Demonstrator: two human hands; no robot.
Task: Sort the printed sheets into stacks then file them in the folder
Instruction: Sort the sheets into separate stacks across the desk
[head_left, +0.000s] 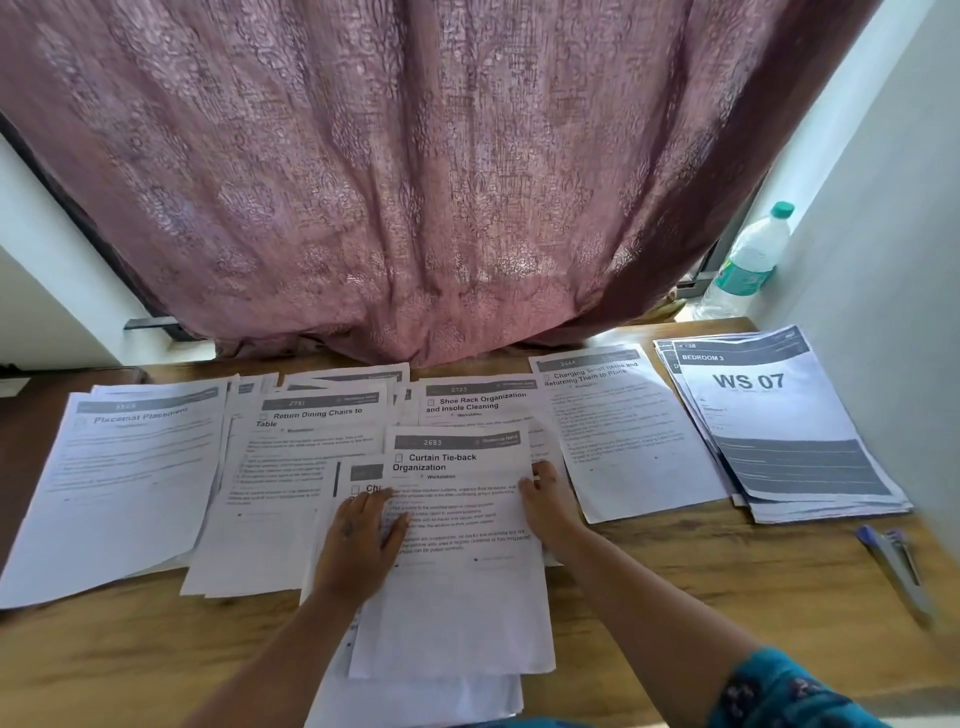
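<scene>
Printed sheets lie in stacks across the wooden table (675, 582). Nearest me is a pile topped by the "Curtain Tie-back Organization" sheet (457, 571). My left hand (358, 540) lies flat on that sheet's left side, fingers spread. My right hand (548, 501) grips the sheet's right edge. Behind it lie the "Return Dining Chairs to Table" stack (291, 467) and the "Shoe Rack Organization" stack (480, 402). To the left sits the "Placemat Placement" stack (119, 478). To the right are the "Charging Small Items" sheet (628, 441) and the "WS 07" stack (779, 426). No folder is visible.
A pink patterned curtain (415, 182) hangs down onto the table's far edge. A plastic water bottle (748, 260) stands at the back right by a white wall. Two pens (893, 561) lie on the table at the right. Bare wood shows at the front left and front right.
</scene>
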